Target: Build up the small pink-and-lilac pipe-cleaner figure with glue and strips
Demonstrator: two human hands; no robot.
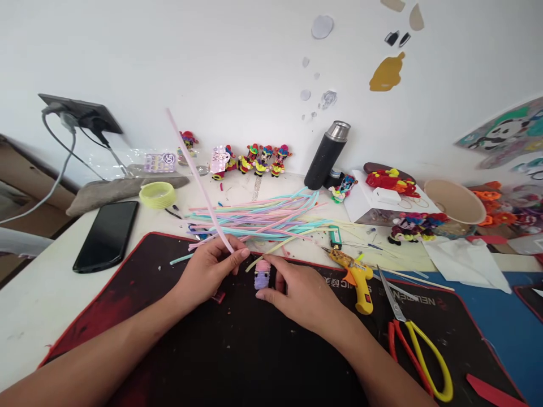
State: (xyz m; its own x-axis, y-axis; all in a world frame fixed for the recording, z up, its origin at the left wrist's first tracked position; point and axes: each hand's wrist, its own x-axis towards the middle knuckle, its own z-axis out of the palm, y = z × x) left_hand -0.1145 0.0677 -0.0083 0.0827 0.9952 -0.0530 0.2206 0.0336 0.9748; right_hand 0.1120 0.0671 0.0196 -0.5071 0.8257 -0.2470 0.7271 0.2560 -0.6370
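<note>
Two hands meet over the black mat [178, 339]: left hand [210, 265] pinches a pink pipe cleaner [199, 183] angled up clear of it, right hand [299, 291] steadies the small purple figure [262, 276] upright on the mat's far edge, apparently for wrapping.

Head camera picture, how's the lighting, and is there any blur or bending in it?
Head view: bright, even light, soft shadows under the left hand and right hand; the white wall looks nearly washed out. Wide-lens bending curves the table edge. The pink pipe cleaner looks slightly soft.
</note>
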